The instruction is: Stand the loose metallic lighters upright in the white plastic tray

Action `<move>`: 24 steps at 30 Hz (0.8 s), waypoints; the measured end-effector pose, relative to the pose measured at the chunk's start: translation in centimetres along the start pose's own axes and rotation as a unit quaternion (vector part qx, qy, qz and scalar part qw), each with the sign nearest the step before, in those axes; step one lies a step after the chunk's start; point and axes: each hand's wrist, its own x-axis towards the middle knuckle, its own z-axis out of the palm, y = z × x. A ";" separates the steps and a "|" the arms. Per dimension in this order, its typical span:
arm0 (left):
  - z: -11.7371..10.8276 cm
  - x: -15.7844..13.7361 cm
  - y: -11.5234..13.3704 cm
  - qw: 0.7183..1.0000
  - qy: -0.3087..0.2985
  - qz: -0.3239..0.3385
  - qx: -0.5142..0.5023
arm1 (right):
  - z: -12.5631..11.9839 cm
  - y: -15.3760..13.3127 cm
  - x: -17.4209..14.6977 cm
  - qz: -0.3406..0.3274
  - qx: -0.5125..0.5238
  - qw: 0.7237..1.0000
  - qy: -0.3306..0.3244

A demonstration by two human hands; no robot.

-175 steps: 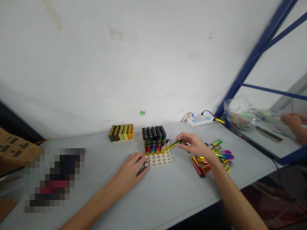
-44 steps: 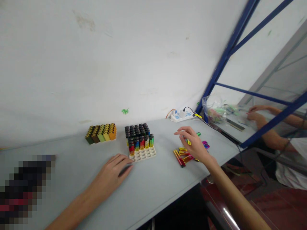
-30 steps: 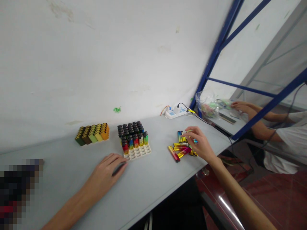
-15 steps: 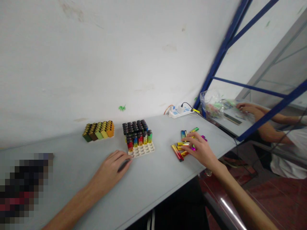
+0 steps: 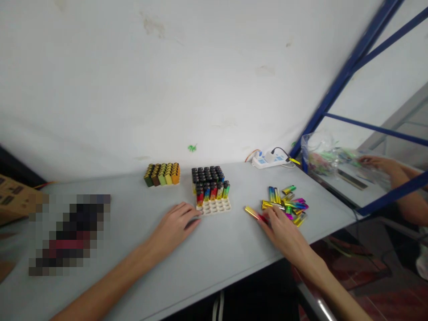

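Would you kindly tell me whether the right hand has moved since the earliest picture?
Yes: judged against the power strip, the right hand has moved rightward and nearer the person.

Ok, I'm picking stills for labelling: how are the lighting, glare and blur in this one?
Head view: soft light on the wall, deep shade under the table; head view: bright glints on the loose metallic pieces; head view: what is in the plastic bag is too smeared to make out; head view: a pixelated patch at left hides what lies there.
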 end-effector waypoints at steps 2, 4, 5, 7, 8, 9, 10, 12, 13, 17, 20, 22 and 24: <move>0.1 0.0 0.0 1.000 -0.004 -0.002 0.000 | -0.4 -0.4 0.8 -0.007 0.041 0.999 -0.001; 0.2 0.0 0.1 1.000 -0.008 -0.006 0.000 | -1.1 -1.1 2.0 -0.005 0.103 0.995 -0.015; 0.2 0.0 0.1 1.000 -0.011 -0.009 0.000 | -1.4 -1.6 2.8 -0.002 0.135 0.990 -0.027; 0.3 0.0 0.2 1.000 -0.015 -0.015 0.004 | -2.1 -2.7 4.5 -0.003 0.191 0.980 -0.053; 0.3 0.0 0.2 1.000 -0.017 -0.016 0.006 | -2.2 -3.4 5.4 -0.013 0.215 0.974 -0.064; 0.3 0.0 0.3 1.000 -0.021 -0.016 0.009 | -2.3 -4.1 6.4 -0.028 0.238 0.968 -0.072; 0.3 0.1 0.4 0.999 -0.025 -0.016 0.013 | -2.2 -4.8 7.3 -0.045 0.260 0.962 -0.075; 0.1 0.1 0.6 0.999 -0.031 -0.013 0.021 | -1.7 -6.2 9.1 -0.075 0.296 0.949 -0.076; 0.0 0.2 0.6 0.999 -0.032 -0.014 0.023 | -1.3 -6.8 9.9 -0.090 0.308 0.944 -0.078; -0.3 0.1 0.9 0.999 -0.025 -0.018 0.017 | 0.1 -8.5 12.3 -0.156 0.304 0.935 -0.095; -0.3 0.0 1.1 0.999 -0.028 -0.020 0.017 | 0.3 -8.9 13.7 -0.213 0.262 0.937 -0.091; -0.3 0.0 1.1 0.999 -0.032 -0.023 0.020 | 0.3 -8.8 14.5 -0.252 0.229 0.936 -0.088; -0.3 0.0 1.2 0.999 -0.033 -0.027 0.022 | 0.4 -8.7 15.1 -0.275 0.208 0.935 -0.087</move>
